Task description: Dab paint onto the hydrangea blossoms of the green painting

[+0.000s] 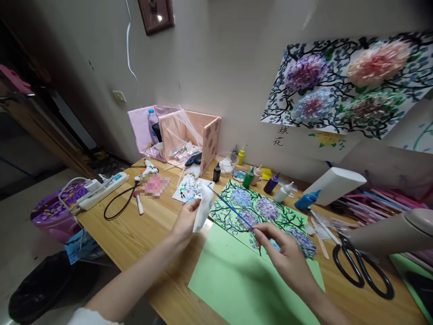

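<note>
At the left end of the wooden surface (142, 234), a power strip (104, 187) and a glue gun (147, 170) lie well apart from the work. The left hand (186, 221) is closed on a white tissue (203, 208), held just above the surface. The far end of a thin blue paintbrush (233, 211) touches the tissue; its bristles cannot be made out. The near end is pinched in the fingers of the right hand (287, 255). Judged step: wiping the brush. The next move would call for a light squeeze and a straight draw, clear of the flower painting (267, 210) directly beneath, whose near edge adjoins a plain green sheet (233, 280). Black scissors (361, 268) lie further right.
</note>
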`<state>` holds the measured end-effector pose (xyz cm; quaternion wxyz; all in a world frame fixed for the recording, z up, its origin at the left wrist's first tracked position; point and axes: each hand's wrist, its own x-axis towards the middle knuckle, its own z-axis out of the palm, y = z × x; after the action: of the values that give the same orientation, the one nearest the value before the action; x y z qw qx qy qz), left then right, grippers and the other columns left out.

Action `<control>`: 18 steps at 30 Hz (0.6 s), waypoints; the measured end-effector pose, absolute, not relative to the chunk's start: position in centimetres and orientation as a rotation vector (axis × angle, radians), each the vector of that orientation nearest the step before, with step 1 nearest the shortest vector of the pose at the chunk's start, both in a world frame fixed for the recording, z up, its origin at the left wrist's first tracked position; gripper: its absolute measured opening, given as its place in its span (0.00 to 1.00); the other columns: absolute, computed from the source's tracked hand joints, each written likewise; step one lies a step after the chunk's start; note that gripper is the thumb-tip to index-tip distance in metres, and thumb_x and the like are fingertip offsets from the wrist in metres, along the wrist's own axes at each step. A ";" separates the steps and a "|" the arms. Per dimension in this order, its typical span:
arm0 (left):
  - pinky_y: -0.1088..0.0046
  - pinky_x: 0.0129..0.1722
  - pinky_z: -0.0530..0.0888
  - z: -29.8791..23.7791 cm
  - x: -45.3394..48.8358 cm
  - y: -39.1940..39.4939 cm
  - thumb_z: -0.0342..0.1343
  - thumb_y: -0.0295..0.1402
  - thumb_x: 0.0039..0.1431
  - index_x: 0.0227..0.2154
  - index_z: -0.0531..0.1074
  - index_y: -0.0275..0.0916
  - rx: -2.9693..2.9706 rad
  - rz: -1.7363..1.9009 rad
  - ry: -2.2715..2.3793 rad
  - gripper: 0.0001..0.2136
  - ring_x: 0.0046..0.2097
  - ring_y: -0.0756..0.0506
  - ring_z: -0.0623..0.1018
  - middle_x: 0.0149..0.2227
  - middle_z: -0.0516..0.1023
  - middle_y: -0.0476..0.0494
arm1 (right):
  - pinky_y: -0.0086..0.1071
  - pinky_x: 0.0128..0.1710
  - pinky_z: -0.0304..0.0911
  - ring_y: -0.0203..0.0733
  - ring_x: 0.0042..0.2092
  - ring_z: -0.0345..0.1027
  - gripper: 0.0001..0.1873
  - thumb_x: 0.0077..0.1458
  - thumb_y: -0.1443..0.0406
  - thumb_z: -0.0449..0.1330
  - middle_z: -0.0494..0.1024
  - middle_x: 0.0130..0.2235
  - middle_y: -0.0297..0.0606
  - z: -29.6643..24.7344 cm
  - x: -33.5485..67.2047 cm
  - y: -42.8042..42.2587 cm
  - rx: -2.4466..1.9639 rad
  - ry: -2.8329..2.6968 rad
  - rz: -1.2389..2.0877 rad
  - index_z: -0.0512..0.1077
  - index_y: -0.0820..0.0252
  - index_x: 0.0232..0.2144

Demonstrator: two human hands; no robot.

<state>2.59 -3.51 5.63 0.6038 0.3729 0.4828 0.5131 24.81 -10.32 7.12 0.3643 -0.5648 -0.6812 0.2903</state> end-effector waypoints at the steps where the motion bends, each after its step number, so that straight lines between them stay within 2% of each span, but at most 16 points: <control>1: 0.75 0.35 0.69 5.9 3.6 -3.7 0.66 0.41 0.35 0.30 0.75 0.35 0.850 1.183 1.074 0.18 0.35 0.48 0.74 0.32 0.77 0.44 | 0.28 0.28 0.60 0.36 0.28 0.66 0.11 0.58 0.59 0.50 0.70 0.25 0.33 7.0 24.3 -10.4 -1.450 -1.752 0.730 0.68 0.57 0.31; 6: 0.76 0.37 0.70 6.3 6.1 -3.5 0.66 0.41 0.34 0.27 0.75 0.39 0.715 1.217 0.958 0.16 0.38 0.47 0.75 0.32 0.77 0.46 | 0.29 0.26 0.59 0.36 0.26 0.63 0.08 0.58 0.65 0.51 0.69 0.23 0.34 6.0 22.6 -10.5 -1.385 -1.828 0.454 0.68 0.59 0.29; 11: 0.76 0.34 0.70 5.8 6.3 -2.5 0.67 0.40 0.34 0.25 0.74 0.36 0.696 1.176 0.955 0.16 0.33 0.49 0.75 0.26 0.76 0.47 | 0.31 0.29 0.59 0.37 0.28 0.62 0.06 0.55 0.72 0.51 0.70 0.25 0.35 5.1 22.2 -10.4 -1.231 -1.921 0.082 0.67 0.60 0.32; 18: 0.78 0.37 0.70 6.6 6.9 -1.8 0.67 0.41 0.35 0.24 0.75 0.35 0.683 1.128 0.903 0.15 0.32 0.51 0.74 0.28 0.76 0.46 | 0.33 0.27 0.57 0.39 0.27 0.60 0.07 0.55 0.73 0.50 0.69 0.22 0.36 4.5 21.7 -10.6 -1.232 -2.056 -0.081 0.68 0.62 0.31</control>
<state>6.94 -1.83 6.62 0.6972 0.3062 0.4050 0.5060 21.67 -10.57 4.45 0.3631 -0.4785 -0.7989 -0.0314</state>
